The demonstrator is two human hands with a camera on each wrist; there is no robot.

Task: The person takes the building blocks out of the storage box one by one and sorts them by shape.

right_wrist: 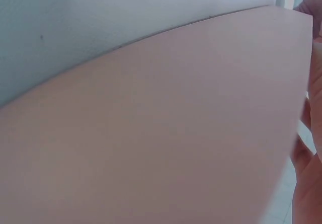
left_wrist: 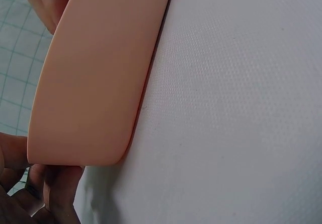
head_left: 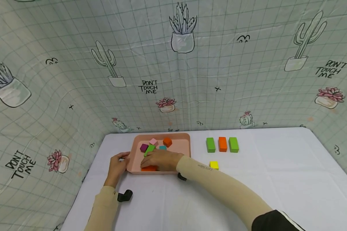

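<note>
A pink tray [head_left: 177,146] with rounded corners stands on the white table and holds small coloured blocks. My left hand [head_left: 117,166] holds its left side, fingers [left_wrist: 64,191] bent against the outer wall near a corner. My right hand [head_left: 163,160] reaches into the tray, its fingers bent down over an orange block [head_left: 149,168] by the front wall; I cannot tell whether they grip it. Just behind lie a green block [head_left: 149,149], a purple block [head_left: 144,148], a pink block [head_left: 153,142], another orange block [head_left: 167,141] and a partly hidden teal block [head_left: 163,147].
Right of the tray, a green block [head_left: 210,145], an orange block [head_left: 222,144] and a second green block [head_left: 234,145] form a row. A yellow block [head_left: 214,165] sits nearer, partly behind the right sleeve [head_left: 225,186]. A patterned cloth [head_left: 196,106] rises behind the table.
</note>
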